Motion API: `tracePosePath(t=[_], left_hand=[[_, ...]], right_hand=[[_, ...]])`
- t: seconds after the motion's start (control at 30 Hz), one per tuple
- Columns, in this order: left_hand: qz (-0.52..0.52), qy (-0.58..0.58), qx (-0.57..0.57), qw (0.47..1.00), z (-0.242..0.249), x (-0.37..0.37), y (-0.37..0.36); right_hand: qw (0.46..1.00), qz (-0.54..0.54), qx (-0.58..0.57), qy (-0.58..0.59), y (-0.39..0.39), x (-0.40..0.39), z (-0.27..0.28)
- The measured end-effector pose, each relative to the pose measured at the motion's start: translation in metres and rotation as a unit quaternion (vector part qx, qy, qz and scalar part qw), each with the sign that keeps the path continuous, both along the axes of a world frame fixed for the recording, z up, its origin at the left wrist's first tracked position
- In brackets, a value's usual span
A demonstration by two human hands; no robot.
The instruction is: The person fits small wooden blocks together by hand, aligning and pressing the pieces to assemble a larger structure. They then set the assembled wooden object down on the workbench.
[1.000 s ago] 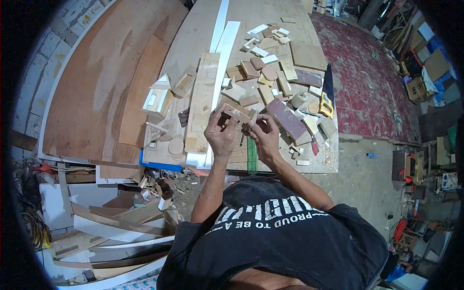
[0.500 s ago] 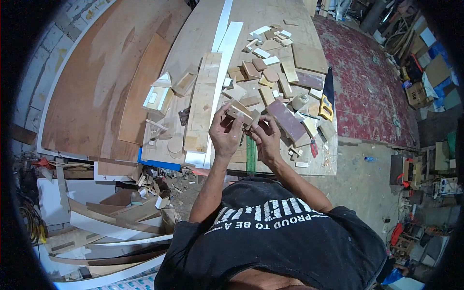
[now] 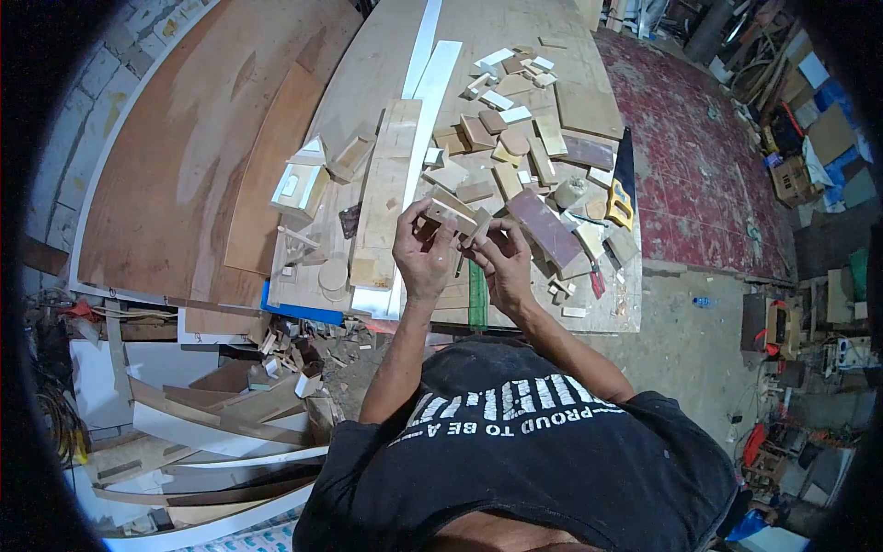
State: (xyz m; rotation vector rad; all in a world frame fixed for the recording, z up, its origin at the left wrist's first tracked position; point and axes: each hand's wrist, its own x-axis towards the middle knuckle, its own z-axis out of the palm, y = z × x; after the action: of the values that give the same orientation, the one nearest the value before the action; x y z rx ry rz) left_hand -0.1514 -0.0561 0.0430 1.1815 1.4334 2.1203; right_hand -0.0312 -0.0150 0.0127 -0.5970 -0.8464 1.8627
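Over the near edge of the workbench, my left hand (image 3: 423, 258) is closed around a small wooden box-like piece (image 3: 452, 215). Facing it, my right hand (image 3: 506, 265) pinches a small flat piece of wood (image 3: 480, 224) against or right beside the box piece's end. Fingers partly hide both pieces. Below them, a green ruler (image 3: 477, 296) lies on the bench between my wrists. A long plank (image 3: 390, 175) is just left of my left hand, and a purplish-brown board (image 3: 544, 227) sits right of my right hand.
Many wood offcuts (image 3: 512, 143) cover the bench's right half. A yellow-handled saw (image 3: 621, 204) and a red-handled tool (image 3: 597, 283) lie near its right edge. At left stand a small white-topped box (image 3: 299, 188) and a round disc (image 3: 333, 274). Large plywood sheets (image 3: 184, 138) flank the bench.
My left hand and the box piece have shifted slightly left. The flat piece in my right hand has tilted a little; both hands keep their hold.
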Motion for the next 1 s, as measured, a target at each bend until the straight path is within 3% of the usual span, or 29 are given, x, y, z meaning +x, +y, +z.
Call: tracePosePath(t=[0.07, 0.17, 0.5, 1.0], left_hand=[[-0.033, -0.047, -0.035, 0.998, 0.001, -0.001, -0.003], [-0.008, -0.001, -0.014, 1.000, -0.001, -0.004, 0.000], [-0.030, -0.030, -0.013, 0.999, -0.003, -0.004, -0.001], [-0.075, -0.171, -0.015, 0.982, -0.012, -0.008, 0.003]], right_hand=[[1.000, 0.007, 0.002, -0.001, 0.000, 0.000, -0.001], [1.000, 0.017, 0.005, 0.009, -0.001, -0.001, 0.002], [1.000, 0.012, -0.015, 0.004, -0.002, -0.001, -0.005], [0.999, 0.010, 0.031, -0.016, -0.006, -0.001, 0.005]])
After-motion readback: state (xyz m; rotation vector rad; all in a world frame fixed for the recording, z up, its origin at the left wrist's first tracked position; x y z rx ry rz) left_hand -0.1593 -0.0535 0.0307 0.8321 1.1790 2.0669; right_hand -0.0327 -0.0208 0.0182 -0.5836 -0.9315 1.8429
